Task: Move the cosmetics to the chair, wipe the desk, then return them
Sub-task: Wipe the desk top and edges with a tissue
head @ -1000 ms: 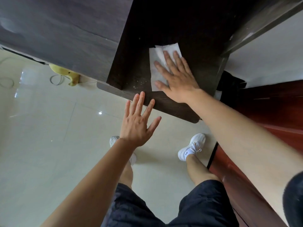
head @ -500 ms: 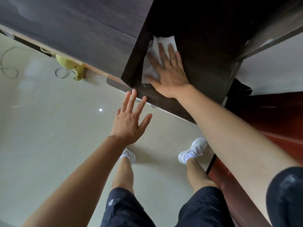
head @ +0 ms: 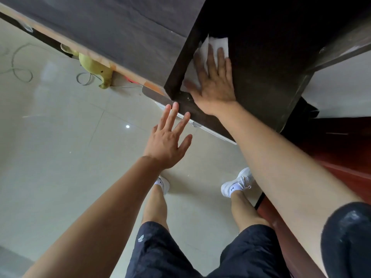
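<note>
A white paper towel (head: 217, 46) lies on the dark desk top (head: 265, 63), against the desk's left edge. My right hand (head: 215, 83) presses flat on the towel, fingers spread, covering most of it. My left hand (head: 169, 138) hovers open, fingers apart, just off the desk's front corner, its fingertips near the edge and holding nothing. No cosmetics and no chair seat are in view.
A dark panel (head: 112, 27) runs along the upper left. A yellow soft toy (head: 96, 70) and cables (head: 20, 71) lie on the pale tiled floor beside it. Red-brown furniture (head: 341, 157) stands at the right. My legs and white shoes are below.
My right hand has slid the paper towel leftward across the desk to its left edge. My left hand stayed open near the front corner.
</note>
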### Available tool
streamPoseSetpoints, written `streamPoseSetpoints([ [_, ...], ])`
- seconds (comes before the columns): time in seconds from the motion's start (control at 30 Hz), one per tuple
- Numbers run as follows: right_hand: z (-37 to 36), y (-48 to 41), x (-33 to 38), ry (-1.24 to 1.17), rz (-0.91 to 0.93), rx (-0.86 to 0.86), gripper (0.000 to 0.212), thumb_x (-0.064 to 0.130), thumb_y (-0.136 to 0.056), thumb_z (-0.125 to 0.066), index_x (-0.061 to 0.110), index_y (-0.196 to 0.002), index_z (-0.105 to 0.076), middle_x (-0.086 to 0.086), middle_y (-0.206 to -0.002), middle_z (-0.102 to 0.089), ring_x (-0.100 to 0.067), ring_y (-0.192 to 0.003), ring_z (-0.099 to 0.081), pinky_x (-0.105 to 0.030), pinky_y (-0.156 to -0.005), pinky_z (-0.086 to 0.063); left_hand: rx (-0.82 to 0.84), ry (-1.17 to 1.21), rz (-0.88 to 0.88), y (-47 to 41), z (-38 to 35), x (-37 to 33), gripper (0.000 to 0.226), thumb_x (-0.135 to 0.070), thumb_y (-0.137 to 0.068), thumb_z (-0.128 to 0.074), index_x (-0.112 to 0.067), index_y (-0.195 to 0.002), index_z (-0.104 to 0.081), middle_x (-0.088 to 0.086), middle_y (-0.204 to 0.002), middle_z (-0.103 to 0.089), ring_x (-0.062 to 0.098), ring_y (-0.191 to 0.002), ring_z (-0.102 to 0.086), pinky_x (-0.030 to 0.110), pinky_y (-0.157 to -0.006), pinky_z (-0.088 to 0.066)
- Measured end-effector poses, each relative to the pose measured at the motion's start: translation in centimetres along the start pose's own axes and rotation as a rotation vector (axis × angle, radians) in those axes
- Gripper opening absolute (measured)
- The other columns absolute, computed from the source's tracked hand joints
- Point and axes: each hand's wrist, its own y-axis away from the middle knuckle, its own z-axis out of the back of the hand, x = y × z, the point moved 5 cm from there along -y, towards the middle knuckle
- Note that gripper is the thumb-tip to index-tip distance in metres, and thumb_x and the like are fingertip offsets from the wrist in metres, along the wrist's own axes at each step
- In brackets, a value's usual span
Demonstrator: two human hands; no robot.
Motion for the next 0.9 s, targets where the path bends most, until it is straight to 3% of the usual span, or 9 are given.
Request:
streamPoseSetpoints([
  [0.13,-1.7,7.3,-2.3,0.055,0.198,0.048,0.066,0.062,-0.102,-0.017,0.035,-0.16,-0.002,-0.013,-0.168,0.005,-0.036,-0.154,0.007,-0.048,-0.126,0.0,-0.007,0.002,-0.016,-0.4,-0.2,0.3,0.061,-0.05,-0.102,-0.032,-0.032,-0.158,-0.015,0.002,-0.167,0.011,0.02,-0.153,0.014,0.046,-0.112,-0.028],
  [0.3,-2.5,10.4,-6.8,0.086,0.093,0.099,0.064,0.062,-0.103,-0.015,0.038,-0.159,0.005,-0.01,-0.167,0.016,-0.033,-0.153,0.017,-0.051,-0.125,0.001,-0.01,-0.059,-0.071,-0.5,-0.1,0.7,0.062,-0.056,-0.101,-0.019,-0.033,-0.158,-0.009,0.006,-0.166,0.013,0.024,-0.153,0.014,0.049,-0.117,-0.022],
  [0.47,-1.9,7.3,-1.6,0.04,0.001,0.038,0.065,0.061,-0.102,-0.01,0.036,-0.159,0.009,-0.015,-0.166,0.016,-0.039,-0.152,0.017,-0.051,-0.124,0.006,-0.052,-0.036,0.038,0.0,0.8,3.2,0.062,-0.056,-0.103,-0.026,-0.033,-0.158,-0.01,0.004,-0.167,0.01,0.025,-0.154,0.007,0.049,-0.118,-0.018],
  [0.67,-2.3,4.8,4.8,0.022,-0.055,-0.054,0.065,0.051,-0.103,-0.011,0.024,-0.16,0.004,-0.016,-0.168,0.003,-0.037,-0.154,0.005,-0.05,-0.125,-0.002,-0.056,-0.067,0.083,-0.2,2.3,4.5,0.062,-0.045,-0.104,-0.03,-0.019,-0.158,-0.018,0.005,-0.167,0.0,0.026,-0.154,0.002,0.047,-0.118,-0.017],
  [0.8,-2.4,6.9,1.5,0.034,0.066,-0.032,0.062,0.054,-0.104,-0.016,0.033,-0.16,0.001,-0.012,-0.168,0.007,-0.035,-0.154,0.007,-0.049,-0.126,-0.001,-0.049,-0.111,0.127,-0.2,2.0,4.0,0.067,-0.047,-0.104,-0.032,-0.015,-0.159,-0.012,0.007,-0.167,0.003,0.025,-0.154,0.003,0.047,-0.121,-0.014],
  [0.9,-2.7,10.6,-4.3,0.015,-0.012,0.007,0.066,0.063,-0.102,-0.018,0.037,-0.16,-0.001,-0.011,-0.168,0.009,-0.035,-0.154,0.009,-0.049,-0.126,0.001,-0.042,-0.148,0.158,-0.4,1.4,3.0,0.071,-0.05,-0.103,-0.027,-0.011,-0.159,-0.005,0.007,-0.167,0.006,0.025,-0.153,0.007,0.048,-0.124,-0.006],
])
